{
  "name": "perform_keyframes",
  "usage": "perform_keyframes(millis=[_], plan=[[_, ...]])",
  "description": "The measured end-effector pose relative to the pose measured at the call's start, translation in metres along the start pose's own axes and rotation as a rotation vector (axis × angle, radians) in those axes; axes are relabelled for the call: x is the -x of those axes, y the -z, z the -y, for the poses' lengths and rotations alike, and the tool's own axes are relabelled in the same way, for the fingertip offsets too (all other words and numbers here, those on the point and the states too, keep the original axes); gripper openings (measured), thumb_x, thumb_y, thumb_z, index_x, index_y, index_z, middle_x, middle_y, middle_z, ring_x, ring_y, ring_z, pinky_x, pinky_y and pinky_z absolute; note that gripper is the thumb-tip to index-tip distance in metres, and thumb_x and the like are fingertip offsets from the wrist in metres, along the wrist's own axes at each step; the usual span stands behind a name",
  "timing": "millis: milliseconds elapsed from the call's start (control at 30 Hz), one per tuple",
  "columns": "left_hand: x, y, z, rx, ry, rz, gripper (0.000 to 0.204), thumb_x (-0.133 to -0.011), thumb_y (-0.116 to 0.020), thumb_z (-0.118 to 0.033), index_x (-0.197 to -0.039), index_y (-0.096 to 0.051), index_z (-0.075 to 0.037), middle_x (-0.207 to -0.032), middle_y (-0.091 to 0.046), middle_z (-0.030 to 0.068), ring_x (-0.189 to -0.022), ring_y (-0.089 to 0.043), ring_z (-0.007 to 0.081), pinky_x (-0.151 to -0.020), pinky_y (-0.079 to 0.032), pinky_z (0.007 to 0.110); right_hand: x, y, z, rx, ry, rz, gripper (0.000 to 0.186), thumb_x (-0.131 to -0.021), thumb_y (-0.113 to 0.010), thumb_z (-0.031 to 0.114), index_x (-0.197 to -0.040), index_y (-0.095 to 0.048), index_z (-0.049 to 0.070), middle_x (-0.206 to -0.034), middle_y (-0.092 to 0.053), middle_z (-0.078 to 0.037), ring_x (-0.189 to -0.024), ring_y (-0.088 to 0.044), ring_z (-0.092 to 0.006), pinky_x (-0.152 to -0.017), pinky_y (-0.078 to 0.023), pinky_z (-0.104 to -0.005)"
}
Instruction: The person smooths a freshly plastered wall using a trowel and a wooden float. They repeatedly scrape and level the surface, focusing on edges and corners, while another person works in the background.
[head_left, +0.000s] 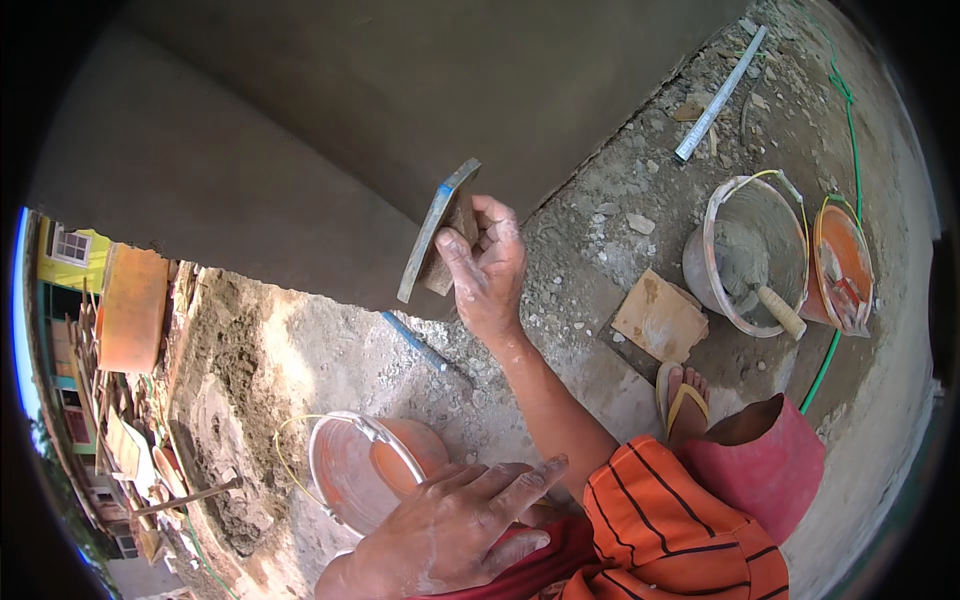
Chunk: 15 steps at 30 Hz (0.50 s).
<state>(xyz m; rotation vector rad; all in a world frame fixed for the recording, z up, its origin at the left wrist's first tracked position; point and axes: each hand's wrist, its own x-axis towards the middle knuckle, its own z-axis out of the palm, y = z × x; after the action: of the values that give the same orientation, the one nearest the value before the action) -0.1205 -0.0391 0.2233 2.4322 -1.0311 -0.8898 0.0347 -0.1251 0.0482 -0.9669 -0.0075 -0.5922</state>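
My right hand (492, 265) grips the handle of a plastering float (437, 232), a flat board with a blue patch on its edge. The float is tilted at the lower edge of a smooth grey plastered surface (330, 90), close to where two faces meet; I cannot tell whether it touches. My left hand (455, 530) is held low in front of me, back upward, fingers stretched out to the right, and nothing shows in it. Pale dust or mortar marks both hands. Beyond the left hand stands an orange-and-grey bucket (408, 445) with a yellow handle.
At the right, a bucket with wet grey mortar (740, 250) holds a tool with a pale handle (782, 312). Beside it stands an orange bucket (842, 260). A tile piece (658, 318), a pale bar (722, 95), a blue pipe (415, 340) and a green hose (822, 370) lie around on rubble-strewn ground.
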Motion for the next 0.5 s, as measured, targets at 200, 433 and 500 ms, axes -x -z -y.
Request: perform_keyframes(millis=[200, 433, 500], plan=[[-0.009, 0.007, -0.004, 0.154, -0.013, 0.025, 0.066, -0.093, -0.066, -0.032, -0.150, -0.039, -0.011, -0.117, -0.065, 0.0162, -0.102, -0.065, 0.0353, -0.090, -0.051, 0.042, -0.004, 0.109, -0.074, -0.612, -0.806, -0.662, 0.038, -0.099, -0.059, 0.033, -0.132, -0.051, 0.016, -0.130, -0.055, -0.003, -0.114, -0.056, -0.0226, -0.096, -0.047, -0.0446], [-0.024, -0.001, -0.002, 0.051, 0.065, -0.011, 0.067, -0.091, -0.067, -0.027, -0.149, -0.040, -0.010, -0.118, -0.065, 0.0181, -0.105, -0.064, 0.0351, -0.094, -0.050, 0.044, 0.051, 0.072, -0.118, -0.226, -0.843, -0.689, 0.053, -0.093, -0.066, 0.034, -0.134, -0.044, 0.009, -0.132, -0.052, -0.010, -0.116, -0.055, -0.0269, -0.098, -0.045, -0.0498], [-0.028, -0.002, -0.006, 0.056, 0.081, -0.011, 0.066, -0.090, -0.068, -0.028, -0.149, -0.042, -0.010, -0.117, -0.065, 0.0182, -0.102, -0.065, 0.0348, -0.092, -0.051, 0.044, 0.071, 0.038, -0.114, -0.107, -0.762, -0.533, 0.058, -0.094, -0.067, 0.029, -0.135, -0.038, 0.000, -0.129, -0.053, -0.016, -0.115, -0.056, -0.0250, -0.099, -0.046, -0.0419]])
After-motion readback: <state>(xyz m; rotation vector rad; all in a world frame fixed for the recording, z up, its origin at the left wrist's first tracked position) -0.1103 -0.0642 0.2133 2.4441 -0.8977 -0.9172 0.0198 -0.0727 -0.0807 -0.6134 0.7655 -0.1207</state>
